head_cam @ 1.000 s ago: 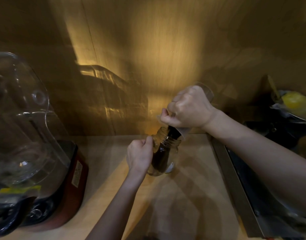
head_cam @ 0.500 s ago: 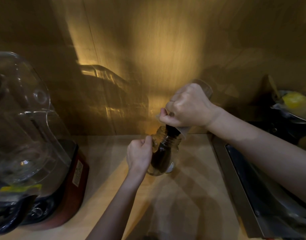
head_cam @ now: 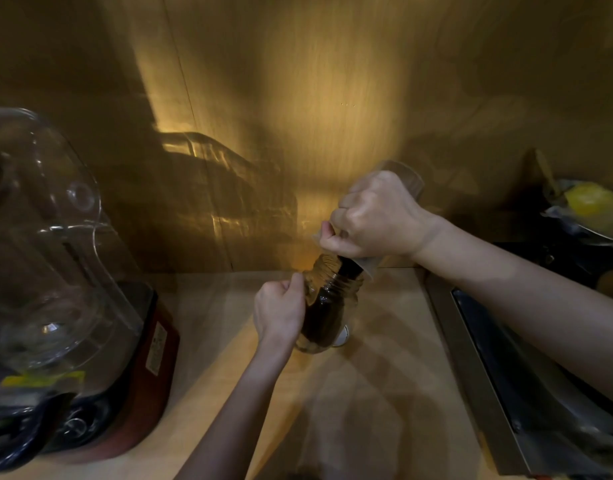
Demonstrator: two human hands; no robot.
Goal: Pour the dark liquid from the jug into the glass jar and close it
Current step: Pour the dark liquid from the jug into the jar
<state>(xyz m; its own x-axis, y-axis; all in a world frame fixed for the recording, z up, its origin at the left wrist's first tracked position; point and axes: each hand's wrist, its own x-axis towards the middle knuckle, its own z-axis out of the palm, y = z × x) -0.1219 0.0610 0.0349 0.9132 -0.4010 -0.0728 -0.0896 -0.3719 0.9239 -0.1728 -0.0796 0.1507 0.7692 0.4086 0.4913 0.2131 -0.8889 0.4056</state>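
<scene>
Now, step: pouring, jug (head_cam: 384,174) tipped over jar (head_cam: 327,303).
Fingers: right hand (head_cam: 374,216) clamped on jug, left hand (head_cam: 281,311) on jar.
Next: level jug, fit lid.

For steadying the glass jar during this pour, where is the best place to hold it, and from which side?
Probably the shoulder just under the threaded neck of the glass jar, from its left, as the left hand does. The jug in the right hand tips in from the right and covers the mouth, so only the left side is free.
</scene>
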